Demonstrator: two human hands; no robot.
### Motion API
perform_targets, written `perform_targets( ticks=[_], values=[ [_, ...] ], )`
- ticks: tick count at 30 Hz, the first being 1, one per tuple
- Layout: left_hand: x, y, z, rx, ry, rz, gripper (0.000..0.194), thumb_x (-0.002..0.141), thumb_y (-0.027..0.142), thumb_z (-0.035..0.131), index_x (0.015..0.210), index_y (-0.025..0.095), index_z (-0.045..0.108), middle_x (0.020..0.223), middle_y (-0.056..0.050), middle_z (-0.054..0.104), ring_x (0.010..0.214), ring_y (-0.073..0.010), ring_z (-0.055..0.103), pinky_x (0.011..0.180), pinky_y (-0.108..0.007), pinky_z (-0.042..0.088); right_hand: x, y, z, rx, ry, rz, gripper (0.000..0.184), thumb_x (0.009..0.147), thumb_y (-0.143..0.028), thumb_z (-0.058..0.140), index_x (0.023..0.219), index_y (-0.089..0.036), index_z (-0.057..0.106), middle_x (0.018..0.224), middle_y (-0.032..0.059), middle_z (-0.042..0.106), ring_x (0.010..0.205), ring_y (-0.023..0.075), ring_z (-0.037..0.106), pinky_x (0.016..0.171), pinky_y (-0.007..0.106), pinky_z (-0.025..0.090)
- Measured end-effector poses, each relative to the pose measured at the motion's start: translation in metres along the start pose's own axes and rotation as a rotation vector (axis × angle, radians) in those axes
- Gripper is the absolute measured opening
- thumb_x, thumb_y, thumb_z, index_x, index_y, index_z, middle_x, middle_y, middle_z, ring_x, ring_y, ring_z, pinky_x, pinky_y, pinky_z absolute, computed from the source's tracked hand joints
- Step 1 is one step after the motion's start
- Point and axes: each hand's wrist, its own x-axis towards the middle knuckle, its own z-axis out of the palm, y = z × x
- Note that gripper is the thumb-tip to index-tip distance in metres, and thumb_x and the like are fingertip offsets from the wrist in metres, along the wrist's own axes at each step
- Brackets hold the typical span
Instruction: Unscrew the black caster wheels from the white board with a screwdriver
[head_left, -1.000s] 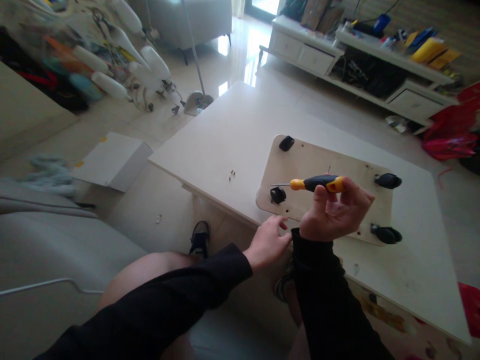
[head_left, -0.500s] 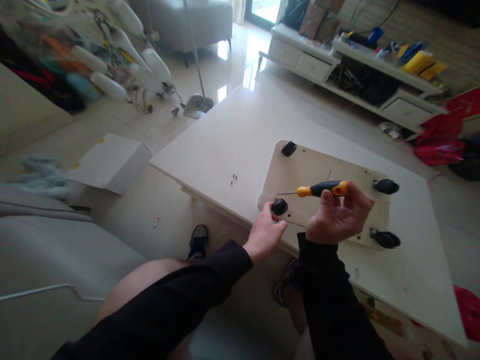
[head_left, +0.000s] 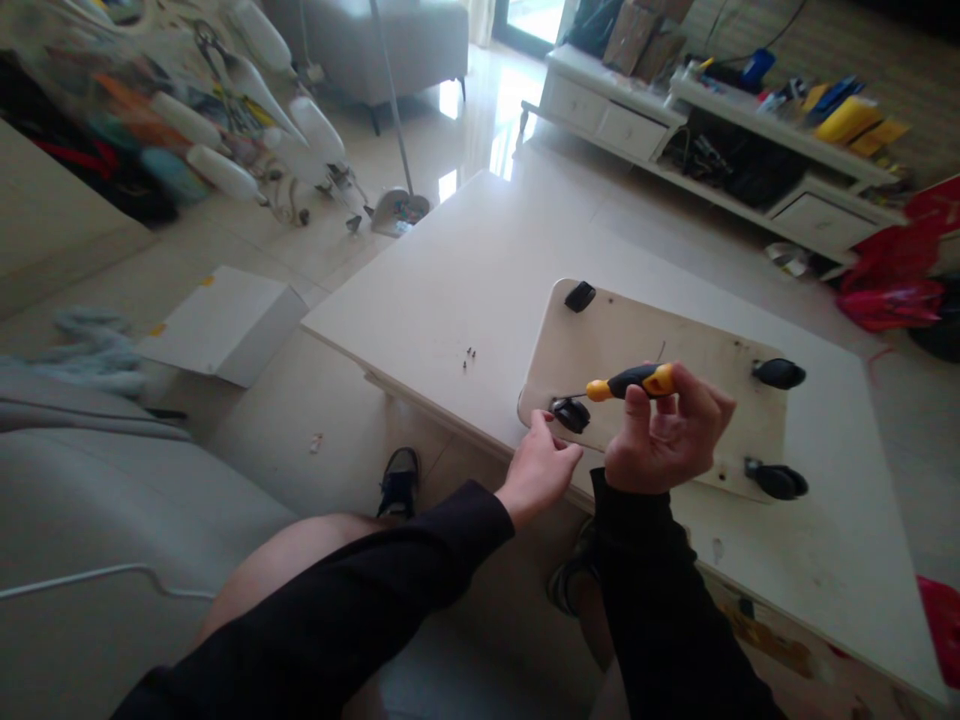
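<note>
A pale wooden board [head_left: 675, 350] lies on the cream table [head_left: 465, 270], with black castor wheels at its corners. My right hand [head_left: 664, 440] is closed round a yellow-and-black screwdriver [head_left: 630, 381], whose tip points left at the near-left castor [head_left: 571, 413]. My left hand [head_left: 541, 465] sits at the board's near-left corner, fingers curled and pinching just beside that castor. Other castors stand at the far left [head_left: 579, 296], far right [head_left: 778, 373] and near right [head_left: 776, 481].
Small loose screws [head_left: 468, 357] lie on the table left of the board. A white box [head_left: 229, 322] sits on the floor to the left. A white TV cabinet [head_left: 720, 120] with clutter stands at the back. Red bags [head_left: 892, 290] lie on the right.
My left hand reached up to the near-left castor, then slid just left of it. The screwdriver dropped and tilted so its tip now meets that castor.
</note>
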Motion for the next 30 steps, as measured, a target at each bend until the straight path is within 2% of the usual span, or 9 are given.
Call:
perform_targets(
  ticks=[11, 24, 30],
  values=[
    [0.0042, -0.0052, 0.0008, 0.012, -0.005, 0.018, 0.051, 0.088, 0.024, 0.07, 0.134, 0.021, 0.048, 0.098, -0.006, 0.072, 0.092, -0.0254, 0.075, 0.091, -0.041, 0.061, -0.0032, 0.0011, -0.001, -0.032, -0.021, 0.003, 0.047, 0.091, -0.021, 0.078, 0.136, -0.032, 0.072, 0.117, 0.0038, 0.064, 0.107, 0.019, 0.073, 0.088, 0.04, 0.071],
    [0.0047, 0.0006, -0.0049, 0.014, -0.015, 0.005, 0.051, 0.091, 0.025, 0.067, 0.137, 0.019, 0.046, 0.098, -0.006, 0.071, 0.087, -0.0241, 0.074, 0.087, -0.04, 0.059, -0.0039, 0.0015, -0.0002, -0.062, -0.025, 0.0, 0.045, 0.092, -0.026, 0.078, 0.136, -0.033, 0.072, 0.115, 0.0035, 0.064, 0.105, 0.0184, 0.072, 0.083, 0.036, 0.069],
    [0.0075, 0.0037, -0.0086, -0.018, -0.01, 0.005, 0.046, 0.092, 0.026, 0.066, 0.133, 0.019, 0.046, 0.094, -0.004, 0.069, 0.07, -0.019, 0.068, 0.07, -0.034, 0.054, -0.0003, 0.0004, -0.0015, -0.093, 0.034, -0.003, 0.048, 0.084, -0.024, 0.088, 0.13, -0.031, 0.075, 0.108, 0.0018, 0.064, 0.097, 0.0162, 0.07, 0.074, 0.03, 0.066]
  ],
)
